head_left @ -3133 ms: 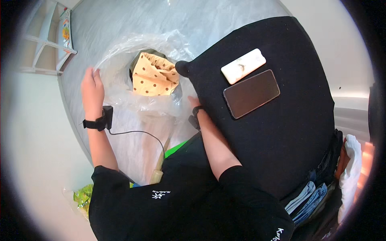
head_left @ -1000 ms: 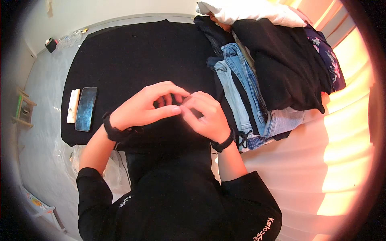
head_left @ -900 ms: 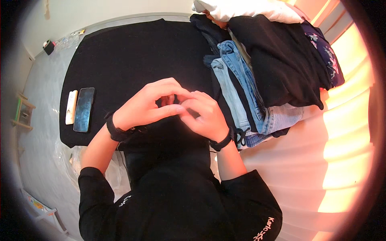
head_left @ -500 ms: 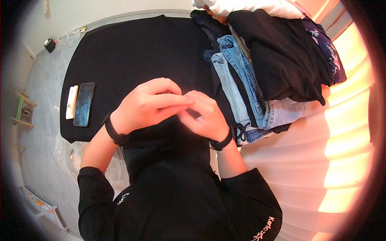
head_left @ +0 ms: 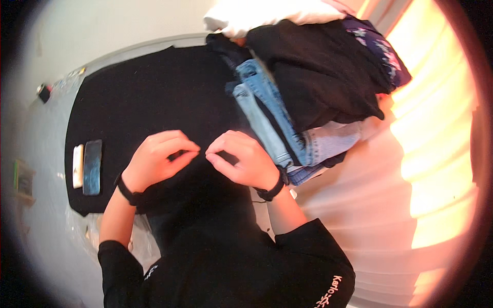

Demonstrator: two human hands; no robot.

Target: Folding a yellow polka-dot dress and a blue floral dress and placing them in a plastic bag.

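My left hand (head_left: 155, 160) and my right hand (head_left: 247, 159) face each other in front of my body, a small gap between their fingertips. On each, thumb and fingers come together in a pinch. Whatever is between them, if anything, is too small to make out. Beneath both hands spreads a black cloth-covered surface (head_left: 138, 97). Dark bands circle both wrists. Nearest my right hand, a pile of clothes holds light blue jeans (head_left: 259, 84) and a black garment (head_left: 313, 74) on top.
A dark phone (head_left: 92, 167) lies beside a slim whitish object (head_left: 77, 167) at the left edge of the black surface. A white cloth (head_left: 272, 15) and a navy floral garment (head_left: 393, 64) belong to the pile. Pale curtain-like fabric (head_left: 354, 231) hangs at the right.
My hands were touching at the fingertips and have come apart, both now lower in the picture. The view has shifted, so the pile sits further left and the phone lower.
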